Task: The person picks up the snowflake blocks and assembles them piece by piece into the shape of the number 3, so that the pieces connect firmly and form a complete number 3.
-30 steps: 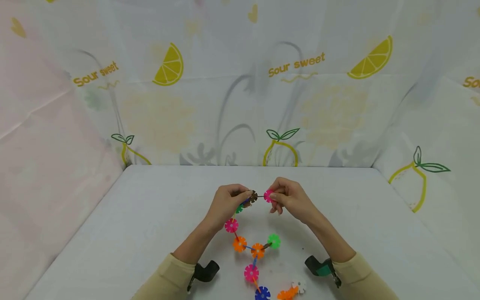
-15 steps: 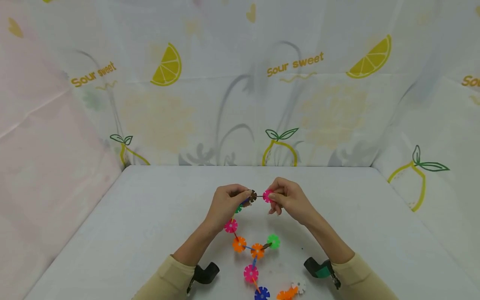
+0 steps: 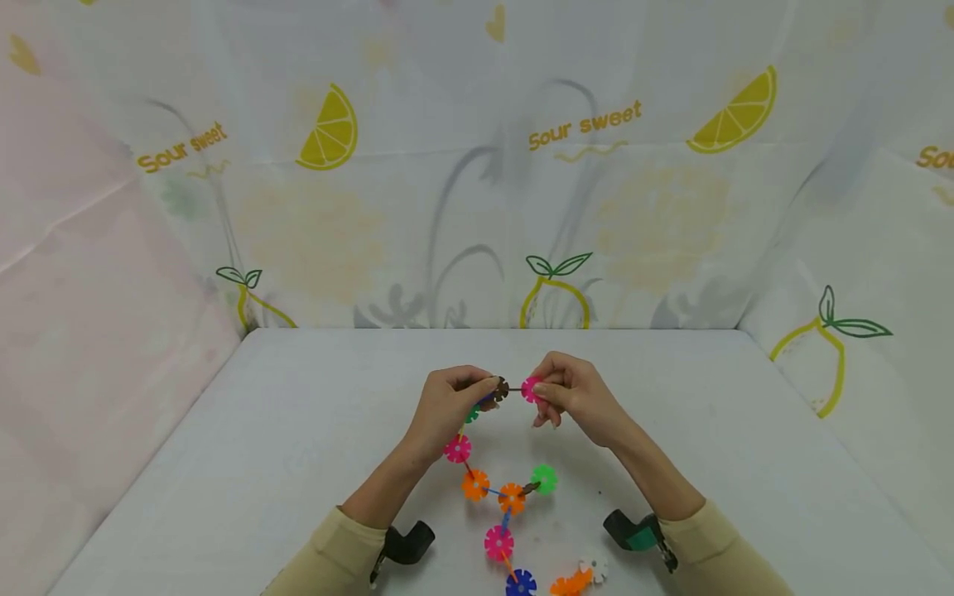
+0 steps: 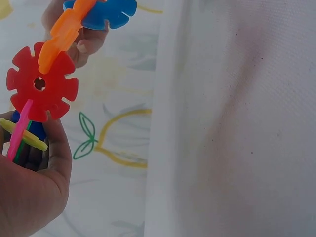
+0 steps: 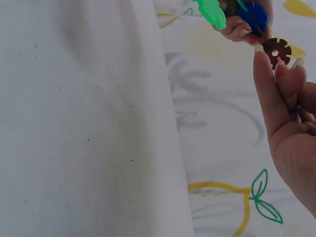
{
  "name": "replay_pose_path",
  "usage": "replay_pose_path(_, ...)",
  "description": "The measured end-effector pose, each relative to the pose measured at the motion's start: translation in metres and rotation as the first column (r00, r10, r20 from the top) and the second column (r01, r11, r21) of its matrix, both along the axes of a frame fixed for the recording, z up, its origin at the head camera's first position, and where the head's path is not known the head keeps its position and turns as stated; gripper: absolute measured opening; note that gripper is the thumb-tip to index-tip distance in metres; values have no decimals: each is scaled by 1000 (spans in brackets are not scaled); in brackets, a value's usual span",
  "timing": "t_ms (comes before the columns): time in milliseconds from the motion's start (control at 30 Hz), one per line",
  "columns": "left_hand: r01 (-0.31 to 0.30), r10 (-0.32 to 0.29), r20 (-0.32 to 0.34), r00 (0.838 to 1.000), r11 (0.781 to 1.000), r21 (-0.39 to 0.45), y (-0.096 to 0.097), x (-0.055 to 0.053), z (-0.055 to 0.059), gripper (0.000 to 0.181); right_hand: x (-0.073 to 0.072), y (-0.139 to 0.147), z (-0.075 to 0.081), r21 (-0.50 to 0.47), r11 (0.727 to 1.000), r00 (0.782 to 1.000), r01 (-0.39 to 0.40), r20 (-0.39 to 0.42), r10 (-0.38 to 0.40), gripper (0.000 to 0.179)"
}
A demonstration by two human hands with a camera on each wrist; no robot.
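My left hand (image 3: 445, 412) pinches the near end of a chain of notched snowflake discs, at a brown snowflake disc (image 3: 502, 389). A blue disc (image 5: 254, 19) shows by those fingers in the right wrist view. Opposite, my right hand (image 3: 580, 399) pinches a pink snowflake disc (image 3: 531, 389) between thumb and finger. A thin brown disc seen edge-on (image 3: 516, 389) bridges the brown and pink ones. From the left hand the chain runs down through a green disc (image 3: 473, 413), a pink disc (image 3: 458, 448) and orange discs (image 3: 475, 485). In the left wrist view a red disc (image 4: 42, 84) hangs above the palm.
The chain branches to a light green disc (image 3: 544, 479) and down to a dark blue disc (image 3: 521, 583) at the lower frame edge. Separate orange pieces (image 3: 572, 583) with a white disc (image 3: 595, 569) lie on the white table (image 3: 313, 414). Printed cloth walls (image 3: 417, 207) surround it.
Both hands keep the same pinch, close together. The whole head view shifts very slightly; nothing is let go or taken hold of.
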State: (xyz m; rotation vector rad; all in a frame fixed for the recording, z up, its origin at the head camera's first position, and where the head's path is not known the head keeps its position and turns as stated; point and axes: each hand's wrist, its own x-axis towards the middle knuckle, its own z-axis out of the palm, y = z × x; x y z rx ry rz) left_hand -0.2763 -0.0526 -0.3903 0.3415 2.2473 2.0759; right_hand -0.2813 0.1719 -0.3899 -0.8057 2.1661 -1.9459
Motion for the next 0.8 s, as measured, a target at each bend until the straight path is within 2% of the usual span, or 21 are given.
replay_pose_path(233,4,-4,27,1000,1000,14,1,0,0,18,2,-1,2,-18,1000,1000,21,16,-21,12)
replay_pose_path(567,41,-44,56,997,998,47,-2,-3,-3,21,5,-5,2,-28,999,998,45,46,-43,12)
replay_pose_path(800,36,-40,67,997,997,62,-2,-4,-7,22,12,-8,8,3,996,994,94,62,-94,10)
